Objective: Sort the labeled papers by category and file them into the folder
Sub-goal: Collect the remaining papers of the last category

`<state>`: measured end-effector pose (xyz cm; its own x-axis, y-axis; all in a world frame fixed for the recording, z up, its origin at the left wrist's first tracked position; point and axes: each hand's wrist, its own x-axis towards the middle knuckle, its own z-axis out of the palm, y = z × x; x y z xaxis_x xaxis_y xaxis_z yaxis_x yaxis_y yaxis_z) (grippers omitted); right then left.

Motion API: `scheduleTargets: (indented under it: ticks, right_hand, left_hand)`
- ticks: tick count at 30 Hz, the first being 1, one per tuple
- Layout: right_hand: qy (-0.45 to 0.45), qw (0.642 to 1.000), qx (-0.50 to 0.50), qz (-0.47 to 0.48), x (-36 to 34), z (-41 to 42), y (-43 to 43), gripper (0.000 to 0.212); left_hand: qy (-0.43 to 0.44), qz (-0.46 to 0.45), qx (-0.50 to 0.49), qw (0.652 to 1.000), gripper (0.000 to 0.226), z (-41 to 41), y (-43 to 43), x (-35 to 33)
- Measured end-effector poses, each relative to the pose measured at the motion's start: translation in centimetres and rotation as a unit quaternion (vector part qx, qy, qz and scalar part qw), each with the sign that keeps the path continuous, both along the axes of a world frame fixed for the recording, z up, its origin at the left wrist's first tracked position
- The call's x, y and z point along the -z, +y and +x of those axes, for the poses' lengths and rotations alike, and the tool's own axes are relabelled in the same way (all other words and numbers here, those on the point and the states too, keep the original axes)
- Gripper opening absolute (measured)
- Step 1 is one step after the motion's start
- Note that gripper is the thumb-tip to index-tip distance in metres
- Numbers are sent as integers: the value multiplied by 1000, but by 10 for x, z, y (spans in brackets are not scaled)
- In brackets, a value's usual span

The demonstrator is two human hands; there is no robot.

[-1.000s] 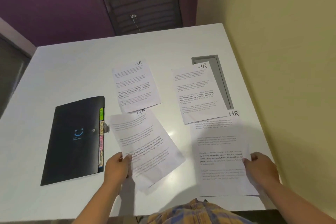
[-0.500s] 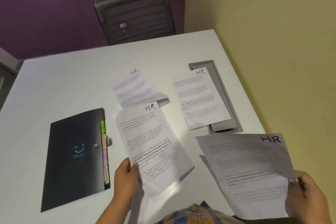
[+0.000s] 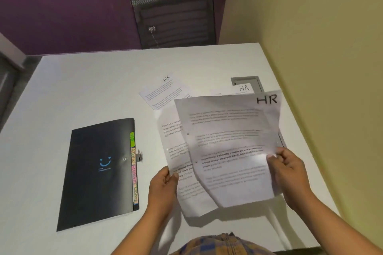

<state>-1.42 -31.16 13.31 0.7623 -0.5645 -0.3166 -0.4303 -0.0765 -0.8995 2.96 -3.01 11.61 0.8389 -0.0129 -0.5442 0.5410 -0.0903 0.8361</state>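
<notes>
Holding two printed sheets raised above the tabletop (image 3: 83, 93), near its front edge, centre-right. Pinching the front sheet (image 3: 228, 141) at its right edge with the right hand (image 3: 290, 172), thumb curled onto the printed face, fingers behind; "HR" handwritten large in its top right corner. Pinching the rear sheet (image 3: 174, 143) at its left edge with the left hand (image 3: 163, 184), thumb on the face, fingers wrapped under. Overlapping the pair, front sheet covering most of the rear one, only a left strip and lower left corner showing; rear label hidden. Both hands closed on paper.

Beyond the held pair, lying flat on the tabletop: a third sheet (image 3: 163, 93) marked "HR", tilted, its near corner behind the held pair. Further right, peeking over the front sheet's top edge: a fourth sheet (image 3: 244, 88) marked "HR", resting over a grey recessed panel (image 3: 248, 79).

Left, well apart from the hands: black folder (image 3: 99, 172), flat, cover down, blue smile mark on it, coloured index tabs (image 3: 133, 167) along its right edge, green uppermost; lower tab writing too small to read.

Farther out: dark mesh chair (image 3: 174, 18) at the far side, purple wall (image 3: 72, 6) behind, yellow wall (image 3: 310, 37) at right. Checked shirt (image 3: 217, 244) at the bottom edge.
</notes>
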Motion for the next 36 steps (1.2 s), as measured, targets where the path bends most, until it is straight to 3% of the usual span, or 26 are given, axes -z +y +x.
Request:
scheduleTargets:
  ticks: [4, 7, 9, 12, 16, 25, 28, 32, 36]
  right_hand:
    - [77, 989, -118, 31, 4, 18, 28, 10]
    - [83, 981, -159, 79, 7, 19, 44, 14]
    - [78, 980, -154, 103, 8, 18, 51, 16]
    - [84, 984, -128, 95, 13, 19, 53, 17]
    - [82, 987, -108, 86, 14, 25, 46, 16]
    - [36, 975, -144, 168, 11, 36, 32, 30]
    - [22, 972, -146, 181, 9, 38, 29, 26]
    - [8, 975, -156, 157, 7, 40, 25, 13]
    - [-4, 983, -100, 153, 9, 44, 27, 11]
  left_hand:
    - [-1, -36, 41, 999, 28, 4, 3, -12]
    - [-6, -35, 47, 998, 28, 4, 6, -20]
    - [3, -17, 33, 999, 25, 3, 7, -22]
    - [51, -59, 13, 997, 47, 2, 11, -18]
    - [27, -70, 51, 996, 20, 4, 13, -12]
    - [19, -50, 2, 999, 36, 7, 2, 3]
    - [8, -35, 11, 999, 38, 8, -1, 3]
    - [5, -27, 14, 1000, 29, 9, -3, 3]
    - [20, -43, -8, 999, 16, 8, -6, 4]
